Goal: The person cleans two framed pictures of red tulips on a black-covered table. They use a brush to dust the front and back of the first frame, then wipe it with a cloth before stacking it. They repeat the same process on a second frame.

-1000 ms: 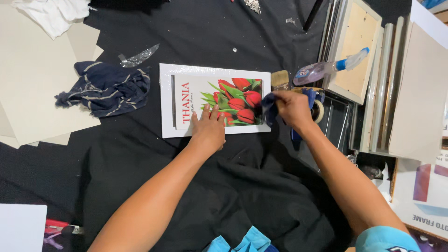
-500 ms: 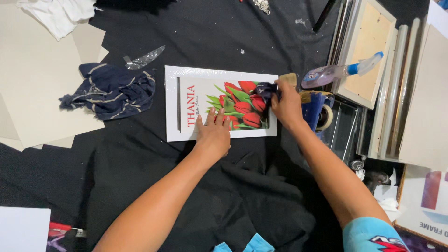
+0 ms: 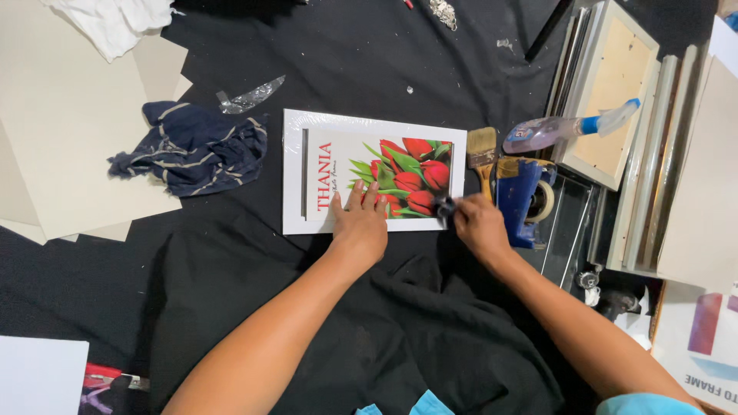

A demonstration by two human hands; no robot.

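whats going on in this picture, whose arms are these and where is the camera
The camera sits on a person's head and looks straight down, so the two bare arms are that person's own. They work over a black cloth. The left hand presses flat on the lower edge of a white-framed picture of red tulips. The right hand pinches a small dark cloth wad against the frame's lower right corner. Beside it lie a flat wooden-handled brush, a blue tape dispenser and a clear spray bottle with a blue collar. A crumpled navy striped rag and beige card sheets lie to the left.
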